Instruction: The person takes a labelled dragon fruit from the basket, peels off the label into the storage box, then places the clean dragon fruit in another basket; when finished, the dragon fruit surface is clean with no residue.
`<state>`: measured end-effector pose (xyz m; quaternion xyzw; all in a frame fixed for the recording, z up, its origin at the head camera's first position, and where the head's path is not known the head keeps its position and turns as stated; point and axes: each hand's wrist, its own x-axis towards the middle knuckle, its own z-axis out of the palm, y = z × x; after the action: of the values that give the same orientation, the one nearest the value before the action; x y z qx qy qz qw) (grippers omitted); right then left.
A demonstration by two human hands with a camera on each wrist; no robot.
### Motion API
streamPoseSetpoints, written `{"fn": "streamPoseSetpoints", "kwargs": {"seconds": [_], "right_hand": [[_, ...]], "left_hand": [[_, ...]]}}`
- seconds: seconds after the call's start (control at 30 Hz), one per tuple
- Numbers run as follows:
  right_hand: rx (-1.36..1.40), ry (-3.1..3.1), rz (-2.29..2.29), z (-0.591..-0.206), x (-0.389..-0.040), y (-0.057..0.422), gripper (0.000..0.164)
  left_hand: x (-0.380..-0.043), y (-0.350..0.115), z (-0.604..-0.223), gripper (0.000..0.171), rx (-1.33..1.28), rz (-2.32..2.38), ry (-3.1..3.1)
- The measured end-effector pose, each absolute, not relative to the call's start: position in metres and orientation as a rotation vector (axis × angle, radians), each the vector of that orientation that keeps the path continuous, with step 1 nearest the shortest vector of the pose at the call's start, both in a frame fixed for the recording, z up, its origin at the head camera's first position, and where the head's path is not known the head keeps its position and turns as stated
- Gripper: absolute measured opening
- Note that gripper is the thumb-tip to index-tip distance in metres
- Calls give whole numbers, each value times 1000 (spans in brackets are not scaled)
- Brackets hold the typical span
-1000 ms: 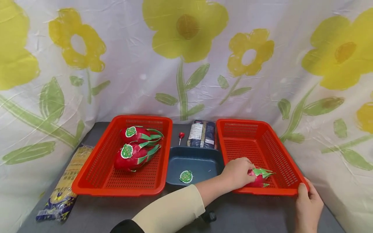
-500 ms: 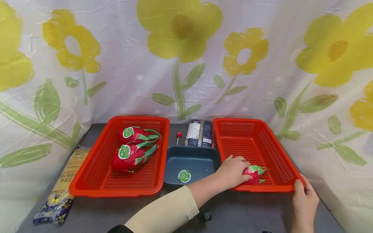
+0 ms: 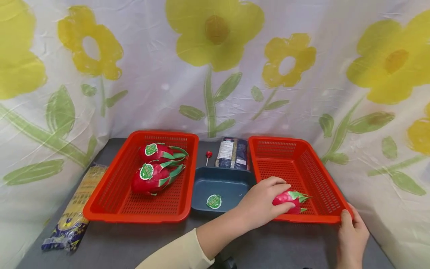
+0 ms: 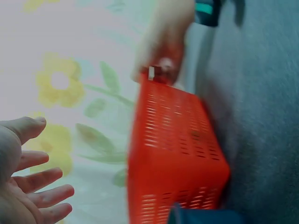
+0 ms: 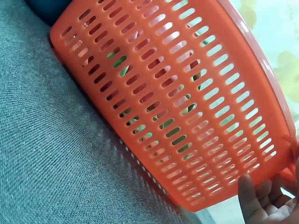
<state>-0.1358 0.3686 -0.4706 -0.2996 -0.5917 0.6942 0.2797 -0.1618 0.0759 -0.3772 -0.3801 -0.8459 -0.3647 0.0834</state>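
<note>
My left hand (image 3: 262,205), fingers (image 4: 44,180) extended, lies nine o'clock of the dragon fruit (image 3: 285,199); my right hand (image 3: 352,237) grips the basket (image 3: 312,218) at four.

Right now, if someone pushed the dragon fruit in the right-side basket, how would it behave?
The dragon fruit would probably roll somewhat, being rounded, though its pointed green scales may catch on the perforated red basket. Its smooth-looking skin could be slippery.
</note>
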Motion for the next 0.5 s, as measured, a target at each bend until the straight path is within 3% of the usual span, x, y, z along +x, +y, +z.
{"fn": "streamPoseSetpoints", "kwargs": {"seconds": [0.5], "right_hand": [[-815, -1566, 1866, -470, -136, 370, 38]], "left_hand": [[-111, -8, -366, 46, -1033, -1170, -2083]]}}
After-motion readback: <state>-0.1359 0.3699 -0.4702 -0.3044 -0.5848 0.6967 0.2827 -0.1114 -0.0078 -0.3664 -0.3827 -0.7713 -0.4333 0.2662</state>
